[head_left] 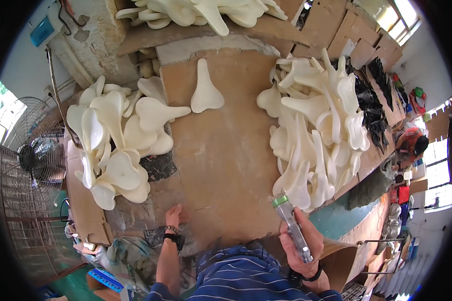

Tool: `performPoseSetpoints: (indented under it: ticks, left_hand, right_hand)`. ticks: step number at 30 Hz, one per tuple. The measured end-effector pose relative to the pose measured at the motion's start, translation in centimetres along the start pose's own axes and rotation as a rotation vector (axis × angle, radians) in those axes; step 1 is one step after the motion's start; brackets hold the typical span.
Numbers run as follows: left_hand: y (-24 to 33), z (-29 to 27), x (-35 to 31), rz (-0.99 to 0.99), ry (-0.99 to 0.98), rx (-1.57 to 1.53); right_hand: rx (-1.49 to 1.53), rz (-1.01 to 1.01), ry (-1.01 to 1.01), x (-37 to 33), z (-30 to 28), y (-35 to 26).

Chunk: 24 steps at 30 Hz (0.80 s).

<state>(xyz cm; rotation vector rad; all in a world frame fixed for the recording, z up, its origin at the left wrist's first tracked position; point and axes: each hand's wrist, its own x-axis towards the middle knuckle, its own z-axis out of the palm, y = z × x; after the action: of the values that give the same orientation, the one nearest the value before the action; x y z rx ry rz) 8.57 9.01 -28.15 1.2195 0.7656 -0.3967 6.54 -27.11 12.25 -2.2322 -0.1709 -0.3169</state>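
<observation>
My right hand (306, 238) is closed round a see-through grey cylindrical tool (295, 228) with a green collar, tilted up to the left; its exact kind I cannot make out. Near the front edge of the cardboard-covered table (226, 165), my left hand (176, 216) is open and holds nothing, its fingers loosely bent and partly blurred. One cream-white bicycle-saddle-shaped shell (206, 93) lies alone on the cardboard, narrow end pointing away. A tall heap of similar shells (316, 115) stands at the right, close beyond the tool. Another heap of shells (120, 130) lies at the left.
More shells (201, 12) are piled at the far end. Black sheet pieces (374, 108) lie beyond the right heap. A large caged fan (30, 155) stands at the left. Another person (412, 143) is at the far right. An open cardboard box (344, 261) stands by my right arm.
</observation>
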Motion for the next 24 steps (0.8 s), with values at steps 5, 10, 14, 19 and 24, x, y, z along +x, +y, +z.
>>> performPoseSetpoints:
  ticks: [5, 10, 14, 19, 24]
  left_hand:
    - [0.4, 0.2, -0.1, 0.006, 0.005, 0.009]
    - [0.7, 0.7, -0.4, -0.012, 0.017, 0.003]
    - [1.1, 0.9, -0.7, -0.016, 0.054, 0.018]
    - [1.2, 0.8, -0.9, 0.012, 0.026, 0.052]
    - [4.5, 4.0, -0.9, 0.236, 0.011, 0.231]
  right_hand:
    - [-0.029, -0.009, -0.019, 1.7, -0.3, -0.8]
    - [0.0, 0.103, -0.18, 1.2, -0.3, 1.1]
    - [0.064, 0.132, -0.174, 1.5, -0.5, 1.6]
    - [0.036, 0.12, -0.193, 2.1, -0.8, 2.5]
    - [0.048, 0.12, -0.189, 3.3, -0.6, 3.2]
